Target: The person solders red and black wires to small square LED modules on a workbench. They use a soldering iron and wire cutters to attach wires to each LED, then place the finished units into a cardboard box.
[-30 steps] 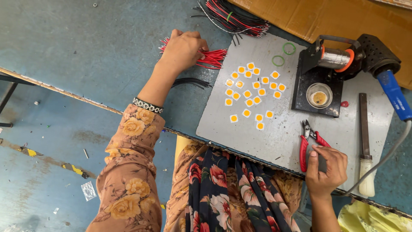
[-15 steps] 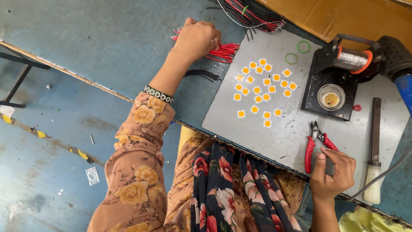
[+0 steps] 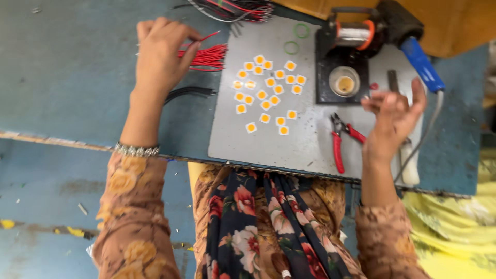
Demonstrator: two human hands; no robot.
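My left hand (image 3: pixel 160 57) rests on the blue table at a bundle of short red wires (image 3: pixel 209 58), and its fingertips pinch one red wire that sticks out to the right. A few black wires (image 3: pixel 188 93) lie just below that bundle. My right hand (image 3: pixel 395 116) hovers, blurred, over the right part of the grey metal plate (image 3: pixel 310 147), with its fingers spread and nothing in them. Red-handled pliers (image 3: pixel 342 139) lie on the plate just left of this hand. Several small white squares with yellow centres (image 3: pixel 266 90) are spread over the plate's middle.
A black soldering stand (image 3: pixel 343 70) with a small round tin and a coil stands at the back of the plate, and a blue-handled iron (image 3: pixel 421 64) rests in it. Two green rings (image 3: pixel 297 39) lie beside it. A white-handled tool (image 3: pixel 408 168) lies at the right. More wires (image 3: pixel 232 8) are piled at the far edge.
My right hand has lifted from the pliers' handles at the near edge and moved up toward the stand, fingers spread. My left hand stays at the red wires.
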